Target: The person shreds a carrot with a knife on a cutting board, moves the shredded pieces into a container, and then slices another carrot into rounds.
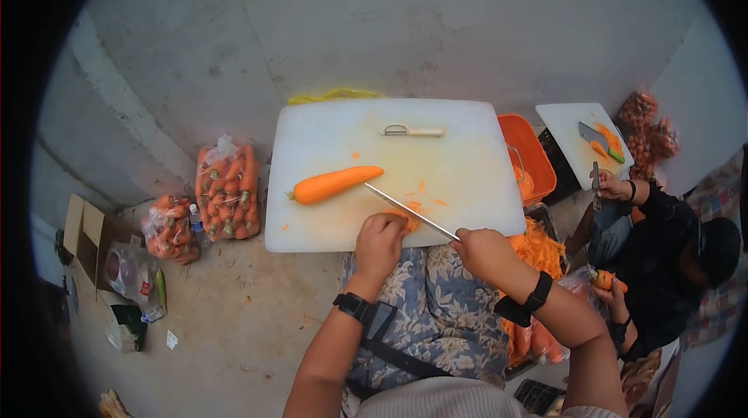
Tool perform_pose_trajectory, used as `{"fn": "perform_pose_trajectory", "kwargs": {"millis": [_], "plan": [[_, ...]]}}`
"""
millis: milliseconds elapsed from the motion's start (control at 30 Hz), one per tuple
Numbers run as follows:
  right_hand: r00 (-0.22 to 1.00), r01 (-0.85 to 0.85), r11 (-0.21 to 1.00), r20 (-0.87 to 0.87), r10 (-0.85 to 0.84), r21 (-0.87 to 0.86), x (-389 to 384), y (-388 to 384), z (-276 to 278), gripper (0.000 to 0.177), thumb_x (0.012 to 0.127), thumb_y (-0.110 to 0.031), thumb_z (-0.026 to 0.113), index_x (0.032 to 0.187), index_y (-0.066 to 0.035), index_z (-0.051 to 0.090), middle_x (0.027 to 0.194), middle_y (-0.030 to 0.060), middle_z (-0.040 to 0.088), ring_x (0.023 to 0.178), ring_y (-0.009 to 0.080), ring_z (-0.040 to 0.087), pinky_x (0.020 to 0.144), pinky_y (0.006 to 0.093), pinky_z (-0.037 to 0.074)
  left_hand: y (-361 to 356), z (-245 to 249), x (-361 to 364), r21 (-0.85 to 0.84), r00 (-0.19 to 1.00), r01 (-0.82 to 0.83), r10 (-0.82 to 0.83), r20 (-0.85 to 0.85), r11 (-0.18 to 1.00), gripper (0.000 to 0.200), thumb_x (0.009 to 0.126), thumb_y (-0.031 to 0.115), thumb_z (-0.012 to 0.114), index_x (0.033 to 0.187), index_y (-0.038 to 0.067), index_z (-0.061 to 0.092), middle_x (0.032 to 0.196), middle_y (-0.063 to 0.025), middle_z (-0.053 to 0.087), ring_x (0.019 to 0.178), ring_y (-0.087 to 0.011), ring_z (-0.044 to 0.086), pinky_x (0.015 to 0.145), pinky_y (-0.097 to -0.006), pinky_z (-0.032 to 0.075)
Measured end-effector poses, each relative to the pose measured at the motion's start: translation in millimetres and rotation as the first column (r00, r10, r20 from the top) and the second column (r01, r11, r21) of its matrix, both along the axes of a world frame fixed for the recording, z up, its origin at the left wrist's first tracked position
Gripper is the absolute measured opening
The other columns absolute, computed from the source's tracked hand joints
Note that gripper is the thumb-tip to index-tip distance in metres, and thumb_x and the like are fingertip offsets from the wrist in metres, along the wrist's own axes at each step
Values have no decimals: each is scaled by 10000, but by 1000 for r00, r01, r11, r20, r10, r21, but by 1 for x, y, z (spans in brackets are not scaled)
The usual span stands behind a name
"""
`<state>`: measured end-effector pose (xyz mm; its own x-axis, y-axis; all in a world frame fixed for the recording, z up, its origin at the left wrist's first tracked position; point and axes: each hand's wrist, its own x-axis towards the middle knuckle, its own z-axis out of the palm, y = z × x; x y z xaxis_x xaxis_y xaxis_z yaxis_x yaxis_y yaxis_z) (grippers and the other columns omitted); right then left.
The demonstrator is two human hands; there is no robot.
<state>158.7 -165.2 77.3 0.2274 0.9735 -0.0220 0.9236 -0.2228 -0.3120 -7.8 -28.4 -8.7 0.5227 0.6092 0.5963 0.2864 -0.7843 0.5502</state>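
My right hand (485, 250) is closed round the handle of a knife (413, 211), whose blade points up and left over the white cutting board (467, 161). Curled at the board's front edge, my left hand (380, 243) rests by some carrot pieces (411, 219) and partly hides them; its fingertips touch them. A whole peeled carrot (335, 184) lies to the left of the blade. Farther back on the board is a white peeler (413, 130). Thin orange scraps lie around the blade.
Bagged carrots (227, 192) stand on the floor at left, near a cardboard box (93, 239). At right are an orange basket (548, 176), a heap of carrot shreds (539, 250), and a co-worker (662, 262) holding a peeler and a carrot beside a second board (573, 137).
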Motion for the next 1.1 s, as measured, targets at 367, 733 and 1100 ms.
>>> {"fn": "perform_pose_trajectory", "kwargs": {"millis": [367, 733, 1100], "plan": [[999, 46, 999, -20, -46, 8, -6, 3, 18, 258, 928, -251, 564, 826, -17, 600, 659, 187, 625, 666, 388, 637, 630, 492, 501, 1, -3, 0, -11, 1000, -20, 20, 21, 1000, 156, 735, 62, 723, 887, 42, 693, 882, -96, 632, 867, -303, 604, 764, -395, 499], [1000, 12, 1000, -17, -12, -18, -10, 4, 26, 258, 935, -244, 554, 835, -9, 593, 667, 193, 626, 663, 392, 635, 623, 487, 499, 1, -2, 0, 0, 1000, -15, 15, 13, 1000, 138, 737, 55, 717, 870, 45, 679, 888, -89, 625, 872, -300, 602, 764, -397, 505], [999, 42, 998, -23, -41, 36, -8, 6, 35, 264, 932, -244, 561, 820, -7, 597, 671, 204, 623, 664, 398, 631, 618, 490, 495, 1, -2, 0, 8, 1000, -14, 14, 19, 1000, 143, 740, 68, 717, 878, 49, 683, 888, -85, 629, 868, -299, 604, 759, -397, 506]]}}
